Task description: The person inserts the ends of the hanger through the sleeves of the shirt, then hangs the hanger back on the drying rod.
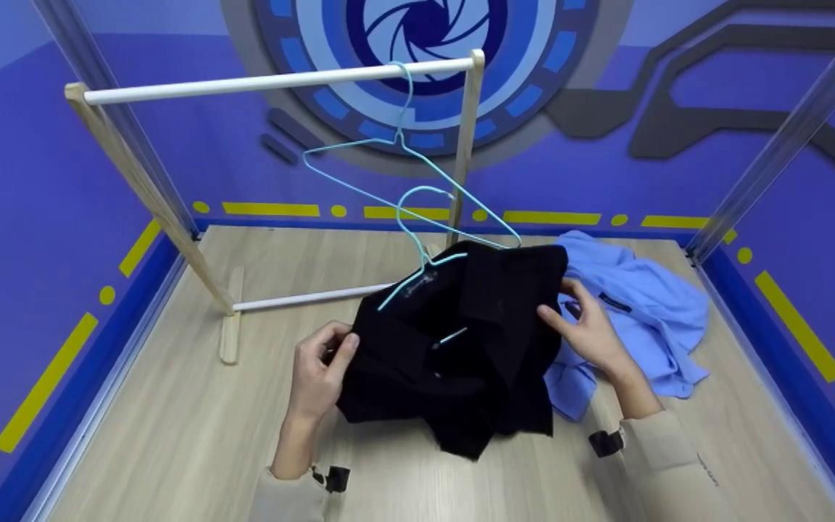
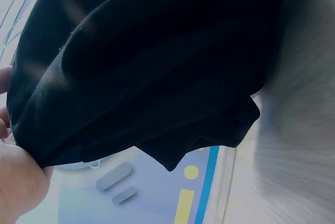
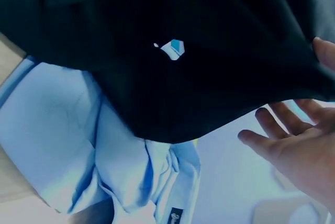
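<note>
A black shirt (image 1: pixel 512 312) hangs between the two hands, its neck opening and inner label facing up in the head view. My left hand (image 1: pixel 320 373) pinches its left edge, thumb on top. At the opposite edge my right hand (image 1: pixel 591 330) holds the cloth with the thumb in front and the fingers behind. A light-blue wire hanger (image 1: pixel 401 288) sits in the neck opening; its hook sticks out above, and most of its lower part is hidden by cloth. In the left wrist view, the shirt (image 2: pixel 146 77) covers most of the left hand's fingers.
A rack with a white top rod (image 1: pixel 280 82) and wooden posts stands at the back left. Another blue wire hanger (image 1: pixel 461 189) hangs from the rod. A crumpled light-blue shirt (image 1: pixel 657 312) lies on the table at the right. Blue walls (image 1: pixel 751 217) enclose the table.
</note>
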`<state>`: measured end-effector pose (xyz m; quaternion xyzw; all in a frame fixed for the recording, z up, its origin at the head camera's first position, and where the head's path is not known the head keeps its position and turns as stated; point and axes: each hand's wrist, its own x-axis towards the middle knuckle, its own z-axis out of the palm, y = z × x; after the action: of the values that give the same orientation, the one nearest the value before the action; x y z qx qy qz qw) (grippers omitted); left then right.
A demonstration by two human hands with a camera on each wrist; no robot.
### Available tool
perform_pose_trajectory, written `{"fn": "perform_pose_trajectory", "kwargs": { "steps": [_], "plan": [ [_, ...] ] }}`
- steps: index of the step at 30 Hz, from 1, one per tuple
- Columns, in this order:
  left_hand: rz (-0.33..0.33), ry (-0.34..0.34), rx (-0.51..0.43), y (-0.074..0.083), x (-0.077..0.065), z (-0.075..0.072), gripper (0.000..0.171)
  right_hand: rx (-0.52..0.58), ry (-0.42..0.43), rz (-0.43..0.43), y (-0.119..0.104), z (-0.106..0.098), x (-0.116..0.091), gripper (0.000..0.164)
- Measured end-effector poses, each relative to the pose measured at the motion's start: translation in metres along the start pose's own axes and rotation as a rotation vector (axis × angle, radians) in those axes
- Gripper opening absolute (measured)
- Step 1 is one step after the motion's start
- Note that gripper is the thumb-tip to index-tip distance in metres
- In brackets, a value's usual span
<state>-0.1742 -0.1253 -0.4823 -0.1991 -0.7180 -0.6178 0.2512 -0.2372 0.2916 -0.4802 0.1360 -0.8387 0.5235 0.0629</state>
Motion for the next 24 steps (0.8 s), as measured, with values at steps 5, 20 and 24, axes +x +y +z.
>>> {"fn": "perform_pose_trajectory", "kwargs": {
  "steps": [5, 20, 24],
  "plan": [
    [-0.079, 0.054, -0.007, 0.0, -0.002, -0.005, 0.015, 0.019, -0.041, 0.034, 0.003, 0.003, 0.001, 0.061],
    [-0.198, 0.053, 0.009, -0.001, -0.002, -0.014, 0.011, 0.03, -0.125, 0.057, 0.009, 0.018, 0.004, 0.053],
    [-0.258, 0.044, 0.031, -0.002, -0.003, -0.013, 0.012, 0.021, -0.145, 0.052, 0.011, 0.025, 0.004, 0.056]
  ]
}}
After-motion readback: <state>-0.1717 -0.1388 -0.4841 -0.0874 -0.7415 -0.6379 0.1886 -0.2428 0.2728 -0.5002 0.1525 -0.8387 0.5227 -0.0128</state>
